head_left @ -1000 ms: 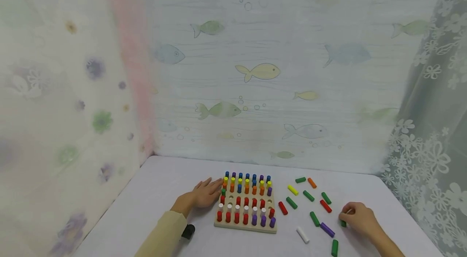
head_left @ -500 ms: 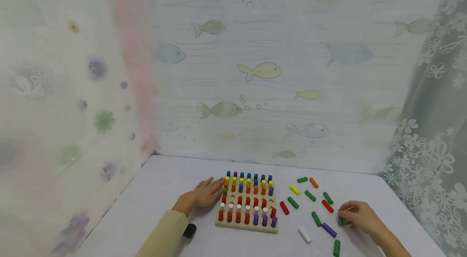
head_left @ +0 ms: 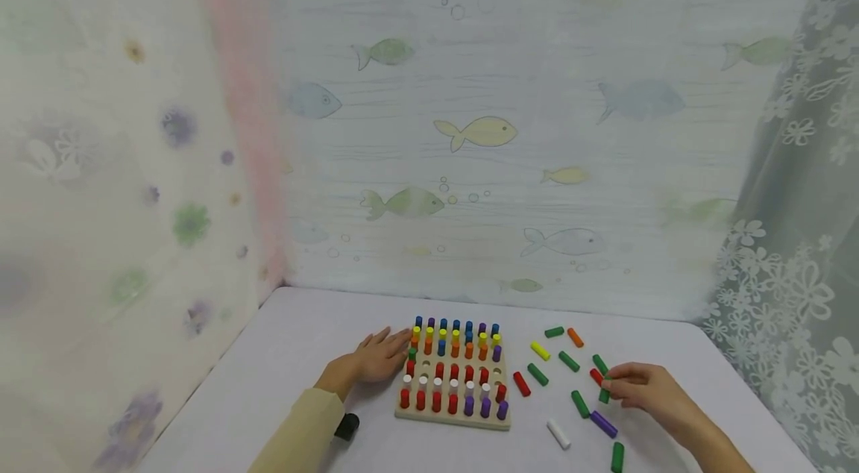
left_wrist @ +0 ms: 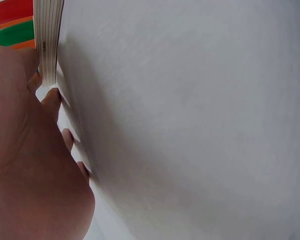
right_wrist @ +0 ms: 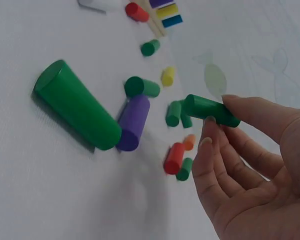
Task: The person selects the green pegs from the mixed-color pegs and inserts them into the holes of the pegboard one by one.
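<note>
A wooden peg board (head_left: 453, 421) stands on the white table, most of its holes filled with upright coloured pegs. My left hand (head_left: 377, 358) lies flat on the table, fingers straight, fingertips touching the board's left edge (left_wrist: 47, 40). My right hand (head_left: 620, 386) is right of the board, over the loose pegs. It pinches a green peg (right_wrist: 210, 110) between thumb and fingers, held a little above the table. In the head view this green peg (head_left: 605, 392) points down from the fingertips.
Loose pegs lie right of the board: a white one (head_left: 557, 433), a purple one (head_left: 602, 424), a red one (head_left: 520, 383), a yellow one (head_left: 540, 351), an orange one (head_left: 575, 337) and several green ones. Patterned curtains close the table's back and sides.
My right hand has picked the green peg up from the table's right side and carried it a little left and away from me. The left hand has stayed put.
</note>
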Motion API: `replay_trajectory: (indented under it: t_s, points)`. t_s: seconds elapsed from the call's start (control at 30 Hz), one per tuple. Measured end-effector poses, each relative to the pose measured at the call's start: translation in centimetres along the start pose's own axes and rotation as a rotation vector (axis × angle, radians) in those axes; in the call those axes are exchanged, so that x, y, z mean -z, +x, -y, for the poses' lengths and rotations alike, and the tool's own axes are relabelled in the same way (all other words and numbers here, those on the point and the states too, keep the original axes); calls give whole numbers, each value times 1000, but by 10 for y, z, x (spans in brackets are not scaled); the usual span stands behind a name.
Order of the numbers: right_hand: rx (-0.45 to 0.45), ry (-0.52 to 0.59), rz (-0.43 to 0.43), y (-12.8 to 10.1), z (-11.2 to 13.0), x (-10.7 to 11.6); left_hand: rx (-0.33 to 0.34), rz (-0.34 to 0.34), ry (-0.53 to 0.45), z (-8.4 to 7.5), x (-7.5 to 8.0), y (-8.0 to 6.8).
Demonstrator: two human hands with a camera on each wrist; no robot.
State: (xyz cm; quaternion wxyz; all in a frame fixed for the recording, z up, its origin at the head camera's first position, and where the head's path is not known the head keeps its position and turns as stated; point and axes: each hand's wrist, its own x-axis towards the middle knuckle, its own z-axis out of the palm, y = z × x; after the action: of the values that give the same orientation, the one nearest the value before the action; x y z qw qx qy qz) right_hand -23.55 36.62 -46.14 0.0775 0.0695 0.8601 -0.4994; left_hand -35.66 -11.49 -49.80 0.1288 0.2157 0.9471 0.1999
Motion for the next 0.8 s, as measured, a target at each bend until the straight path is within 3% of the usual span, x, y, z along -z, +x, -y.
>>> replay_trajectory:
  t_s: [0.27,0.57,0.8]
  points:
    - [91,11,80,-5,23,-11,3,0,-10,0,-2,-2]
    - [116,-16,76,-1,41,-27,5,1,-4,-1,-2,-1]
    - [209,31,116,1,52,-39,9,-1,-2,-3,1,-3]
